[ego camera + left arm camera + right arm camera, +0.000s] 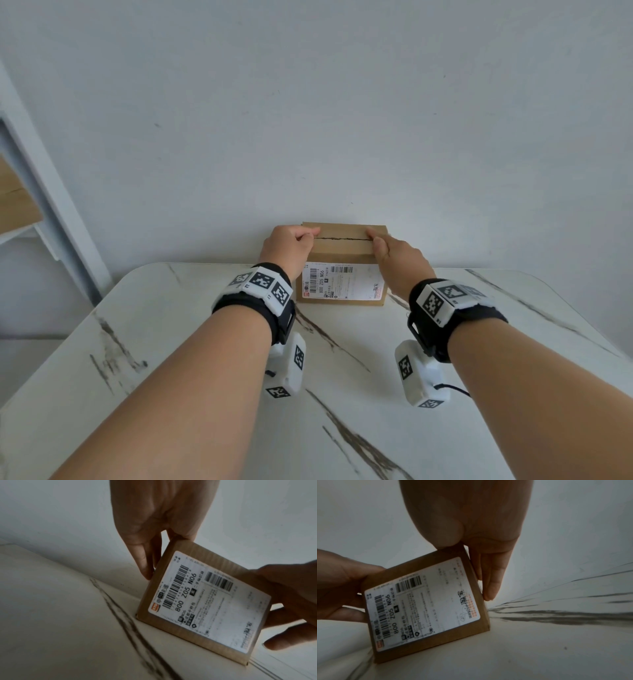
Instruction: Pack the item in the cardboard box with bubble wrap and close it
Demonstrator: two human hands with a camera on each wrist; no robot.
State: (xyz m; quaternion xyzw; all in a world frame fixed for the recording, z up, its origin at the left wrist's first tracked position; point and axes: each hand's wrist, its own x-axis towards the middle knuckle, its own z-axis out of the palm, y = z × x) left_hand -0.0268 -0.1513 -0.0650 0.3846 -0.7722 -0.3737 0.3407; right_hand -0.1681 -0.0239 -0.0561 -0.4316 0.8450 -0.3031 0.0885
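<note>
Both hands clamp closed cardboard box (342, 270) at far table edge.

Near to far: marble table (205, 359); box sits on it by the wall (308, 120), shipping label (342, 284) facing the person, top flaps meeting at a thin seam. L hand (291, 248) grips left end, R hand (397, 258) grips right end: thumbs on top, fingers down the sides.

A cardboard box (342, 270) sits at the far edge of the marble-patterned worktop (171, 342), against the white wall (308, 102). Its top flaps meet along a thin dark seam. The left hand (289, 248) and right hand (394, 257) grip its two ends, thumbs on top by the seam. A shipping label (342, 282) covers its front.
</note>
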